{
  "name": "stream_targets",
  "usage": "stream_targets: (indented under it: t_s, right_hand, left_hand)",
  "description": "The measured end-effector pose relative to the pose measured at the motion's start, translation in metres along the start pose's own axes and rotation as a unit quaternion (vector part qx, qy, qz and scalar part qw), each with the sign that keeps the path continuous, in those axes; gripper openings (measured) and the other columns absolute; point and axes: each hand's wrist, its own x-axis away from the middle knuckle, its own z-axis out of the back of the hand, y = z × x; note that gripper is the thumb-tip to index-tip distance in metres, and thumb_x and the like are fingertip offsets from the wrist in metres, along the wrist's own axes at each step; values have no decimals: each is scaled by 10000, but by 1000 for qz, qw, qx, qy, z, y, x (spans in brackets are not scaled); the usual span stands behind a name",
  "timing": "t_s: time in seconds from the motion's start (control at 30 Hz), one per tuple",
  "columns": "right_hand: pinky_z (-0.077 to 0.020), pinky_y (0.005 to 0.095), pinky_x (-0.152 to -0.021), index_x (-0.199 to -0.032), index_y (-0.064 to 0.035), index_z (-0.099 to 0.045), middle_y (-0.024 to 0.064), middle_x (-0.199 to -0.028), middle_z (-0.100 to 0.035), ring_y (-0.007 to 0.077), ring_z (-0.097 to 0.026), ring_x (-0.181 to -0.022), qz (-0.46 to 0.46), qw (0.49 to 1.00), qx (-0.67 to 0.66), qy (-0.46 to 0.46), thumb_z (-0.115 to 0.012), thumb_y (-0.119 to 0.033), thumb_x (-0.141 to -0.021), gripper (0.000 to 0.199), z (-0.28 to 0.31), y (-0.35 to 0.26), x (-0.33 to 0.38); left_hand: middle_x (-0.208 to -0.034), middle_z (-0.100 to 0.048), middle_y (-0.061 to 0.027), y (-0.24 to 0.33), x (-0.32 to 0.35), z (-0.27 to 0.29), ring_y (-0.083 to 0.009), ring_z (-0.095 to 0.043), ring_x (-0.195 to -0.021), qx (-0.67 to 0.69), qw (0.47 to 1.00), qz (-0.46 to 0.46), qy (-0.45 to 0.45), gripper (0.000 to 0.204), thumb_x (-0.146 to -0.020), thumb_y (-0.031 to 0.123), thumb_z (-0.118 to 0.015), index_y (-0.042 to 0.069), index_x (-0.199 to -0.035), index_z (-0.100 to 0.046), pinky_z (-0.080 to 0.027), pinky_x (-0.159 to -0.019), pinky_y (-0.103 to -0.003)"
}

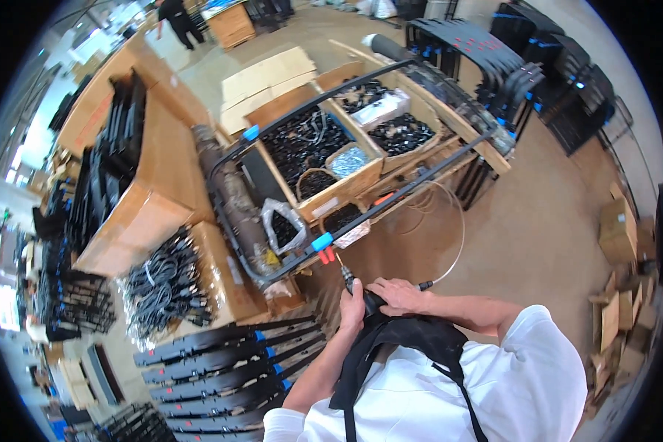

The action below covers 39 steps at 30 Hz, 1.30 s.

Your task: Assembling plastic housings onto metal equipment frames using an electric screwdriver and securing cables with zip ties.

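Note:
Close in front of my body I hold a black air screwdriver (pixel 374 303), its chuck and bit (pixel 347 275) pointing away from me. My left hand (pixel 352 306) is closed at its front part, thumb up. The fingers of my right hand (pixel 395 295) wrap round its body. From beside the right hand runs a pale air hose (pixel 462 239). Just past the bit is a black tubular frame (pixel 390 202), laid over the boxes, with a blue wrap (pixel 322 241) and red tabs (pixel 326 255) on its near bar.
Under the frame, a wooden box (pixel 379 163) holds small black parts (pixel 302 140) and a bag of silvery hardware (pixel 348 161). Bundled black cables (pixel 169 283) lie on a carton at left. Stacked black curved parts (pixel 214 376) stand at lower left; cartons (pixel 617 228) line the right.

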Motion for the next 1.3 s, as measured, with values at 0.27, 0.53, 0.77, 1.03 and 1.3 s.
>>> stream_targets:
  t_s: [0.27,0.53,0.77,1.03,1.3]
  right_hand:
    - [-491,462,-1102,-1438,-74,-543,221,-1382,-616,393,-601,-1287,-217,963,-133,88,-713,-248,-814,669,21,15,57]
    - [-508,463,-1062,-1441,-67,-537,260,-1314,-639,411,-633,-1226,-366,856,-187,315,-740,-184,-844,641,79,177,49]
    - [-517,529,-1030,-1526,-81,-425,299,-1330,-570,480,-595,-1224,-438,843,-110,292,-662,-128,-911,660,159,366,-7]
    - [-541,541,-981,-1516,-63,-449,332,-1283,-577,505,-634,-1127,-458,845,-49,271,-642,-56,-858,686,203,495,-68]
    - [-555,524,-972,-1509,-27,-427,305,-1386,-530,480,-615,-1198,-412,882,-52,222,-705,-137,-894,684,217,506,-51]
  left_hand:
    - [-980,-687,-99,48,-23,-23,-175,-673,-828,-171,933,57,-310,628,-1117,545,-400,-8,-1273,-655,-550,-746,-335]
    - [-932,-661,-24,160,-57,-81,-100,-635,-770,-201,922,-108,-314,344,-1117,313,-525,35,-1255,-676,-542,-692,-270]
    - [-888,-692,-43,254,-137,-195,-98,-638,-760,-247,918,-240,-197,298,-1093,248,-553,26,-1185,-728,-538,-720,-291]
    - [-1063,-741,-164,297,-309,-310,-375,-682,-1029,-550,754,-353,-68,228,-980,253,-662,73,-1089,-749,-525,-894,-498]
    - [-1136,-732,-147,256,-386,-363,-333,-693,-1069,-743,603,-257,-132,385,-918,387,-750,92,-1157,-688,-543,-917,-471]
